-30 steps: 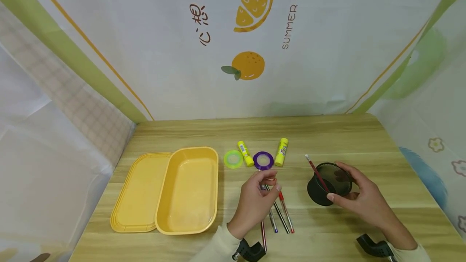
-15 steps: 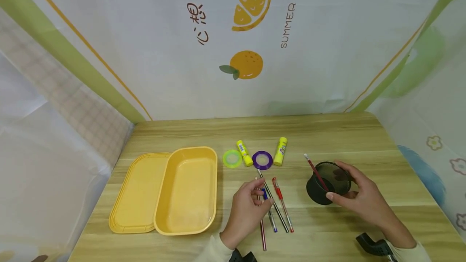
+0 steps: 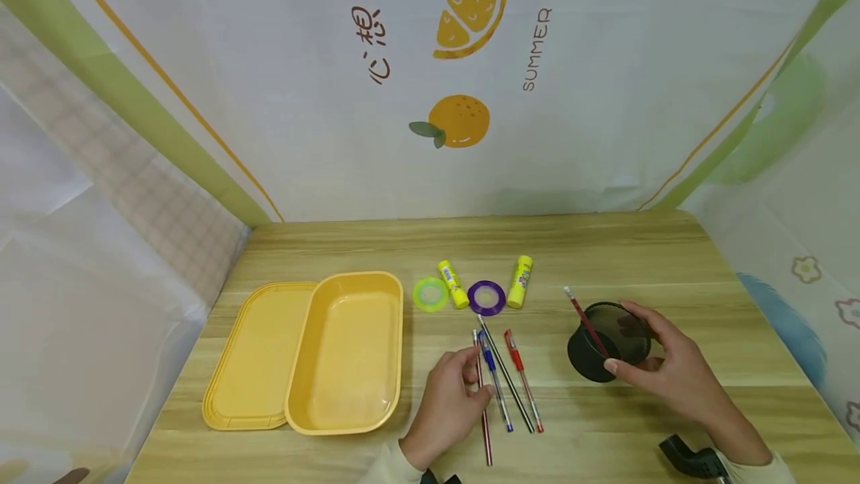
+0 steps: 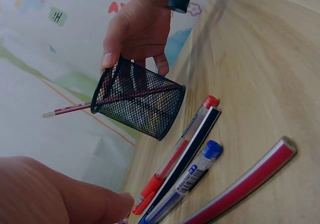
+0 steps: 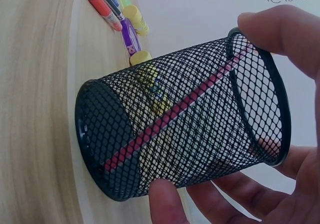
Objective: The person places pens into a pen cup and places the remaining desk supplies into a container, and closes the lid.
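Observation:
My right hand point(image 3: 678, 372) grips a black mesh pen holder point(image 3: 586, 357) by its rim and side, with the holder tilted. Inside it leans a dark red pencil point(image 5: 175, 111) whose white eraser end pokes past the rim. My left hand point(image 3: 443, 405) is over a second dark red pencil point(image 3: 487, 439), fingers bent and thumb apart, at the left of a loose bunch. That bunch also has a blue pen point(image 3: 496, 379), a black striped pencil point(image 3: 513, 383) and a red pen point(image 3: 524, 379), lying side by side. In the left wrist view the pencil point(image 4: 245, 184) lies on the table beyond my thumb.
An open yellow box point(image 3: 349, 357) stands at the left, partly over its yellow lid point(image 3: 258, 357). Behind the pens lie a green tape roll point(image 3: 416, 295), a purple tape roll point(image 3: 473, 306) and two yellow glue sticks point(image 3: 453, 286). A printed cloth point(image 3: 322, 155) hangs behind the table.
My left hand has drawn back to the left and toward me, off the pens, and come lower beside the left dark red pencil. The right hand and pen holder stay nearly still.

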A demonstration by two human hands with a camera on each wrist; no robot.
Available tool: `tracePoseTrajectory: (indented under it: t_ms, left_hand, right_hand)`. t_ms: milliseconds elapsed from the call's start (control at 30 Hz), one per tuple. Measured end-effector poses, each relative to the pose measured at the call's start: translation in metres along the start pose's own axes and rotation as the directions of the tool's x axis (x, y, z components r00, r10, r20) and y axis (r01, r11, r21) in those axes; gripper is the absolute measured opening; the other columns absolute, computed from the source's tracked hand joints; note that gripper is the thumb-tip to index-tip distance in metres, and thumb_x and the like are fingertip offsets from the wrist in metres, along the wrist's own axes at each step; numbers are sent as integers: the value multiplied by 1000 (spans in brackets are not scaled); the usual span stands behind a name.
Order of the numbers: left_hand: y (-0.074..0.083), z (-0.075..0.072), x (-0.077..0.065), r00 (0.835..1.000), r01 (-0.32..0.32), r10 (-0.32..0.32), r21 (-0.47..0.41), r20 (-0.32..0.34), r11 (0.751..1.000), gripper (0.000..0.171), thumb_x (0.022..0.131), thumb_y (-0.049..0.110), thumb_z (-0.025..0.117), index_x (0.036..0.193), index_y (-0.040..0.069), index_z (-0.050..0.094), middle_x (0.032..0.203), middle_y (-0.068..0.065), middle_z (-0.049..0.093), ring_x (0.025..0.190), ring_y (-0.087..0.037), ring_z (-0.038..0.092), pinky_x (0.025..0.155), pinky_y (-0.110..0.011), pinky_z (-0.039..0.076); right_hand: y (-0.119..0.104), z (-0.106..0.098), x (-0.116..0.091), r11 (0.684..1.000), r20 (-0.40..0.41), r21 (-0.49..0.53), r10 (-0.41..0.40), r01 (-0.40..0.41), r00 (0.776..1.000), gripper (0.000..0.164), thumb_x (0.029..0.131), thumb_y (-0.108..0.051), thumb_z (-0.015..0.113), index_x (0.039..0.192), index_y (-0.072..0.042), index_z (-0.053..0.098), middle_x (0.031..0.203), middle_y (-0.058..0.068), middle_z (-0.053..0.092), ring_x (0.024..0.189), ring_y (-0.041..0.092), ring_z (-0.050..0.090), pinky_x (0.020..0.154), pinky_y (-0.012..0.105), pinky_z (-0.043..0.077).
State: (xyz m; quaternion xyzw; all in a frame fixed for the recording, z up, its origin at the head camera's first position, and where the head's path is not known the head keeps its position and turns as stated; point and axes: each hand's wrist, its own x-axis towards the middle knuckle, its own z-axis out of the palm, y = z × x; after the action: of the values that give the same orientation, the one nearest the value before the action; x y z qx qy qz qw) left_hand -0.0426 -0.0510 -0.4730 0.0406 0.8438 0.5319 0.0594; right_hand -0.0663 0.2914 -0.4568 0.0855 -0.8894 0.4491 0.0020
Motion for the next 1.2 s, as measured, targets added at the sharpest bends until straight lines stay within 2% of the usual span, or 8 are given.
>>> tracePoseTrajectory:
  t_ms: [233, 567, 667, 833, 1033, 1200]
  left_hand:
    - [-5, 0, 1, 999, 36, -36, 12, 22, 999, 65, 81, 6, 89, 140, -5, 63, 108, -7, 64, 89, -12, 62, 73, -20, 52]
    - [-7, 3, 3, 1000, 7, -7, 47, -7, 999, 61, 77, 1, 89, 133, -7, 66, 106, -7, 64, 83, -8, 63, 72, -19, 51]
    - [-8, 3, 5, 1000, -5, 6, 65, -9, 998, 58, 77, -1, 88, 131, -7, 67, 105, -7, 64, 80, -6, 62, 70, -19, 51]
    - [-10, 3, 9, 1000, 1, 0, 89, -11, 996, 58, 76, 3, 92, 128, -5, 69, 101, -5, 64, 76, -4, 60, 68, -20, 49]
    - [-14, 7, 14, 999, 47, -46, 61, -27, 997, 62, 74, 9, 97, 128, -1, 69, 102, -3, 62, 70, -1, 58, 63, -21, 50]
    - [-16, 9, 15, 998, 38, -35, 69, -47, 997, 62, 73, 6, 96, 128, -2, 69, 99, -2, 61, 68, 1, 57, 62, -20, 50]
  right_hand:
    - [-1, 0, 0, 1000, 6, 10, 12, -12, 1000, 89, 91, -20, 86, 164, -16, 36, 152, 26, 48, 50, 12, 55, 50, 29, 50]
    - [-1, 1, -1, 1000, 10, 13, 18, -18, 1000, 88, 91, -20, 85, 165, -17, 36, 153, 25, 48, 52, 13, 57, 50, 29, 50]
    - [-1, 1, -1, 1000, 4, 9, 17, -17, 1000, 88, 92, -21, 85, 165, -17, 36, 152, 24, 48, 58, 12, 60, 51, 29, 50]
    - [0, 1, -1, 1000, -22, -7, -3, 2, 1000, 87, 90, -20, 86, 163, -18, 39, 145, 18, 55, 85, 5, 64, 53, 30, 53]
    - [-1, 0, 0, 1000, -8, -1, 13, -13, 1000, 88, 91, -21, 86, 164, -17, 37, 146, 22, 54, 83, 5, 67, 55, 30, 55]
    - [0, 0, 0, 1000, -1, 4, 21, -21, 1000, 87, 92, -21, 85, 165, -18, 36, 146, 23, 54, 80, 5, 68, 55, 30, 55]
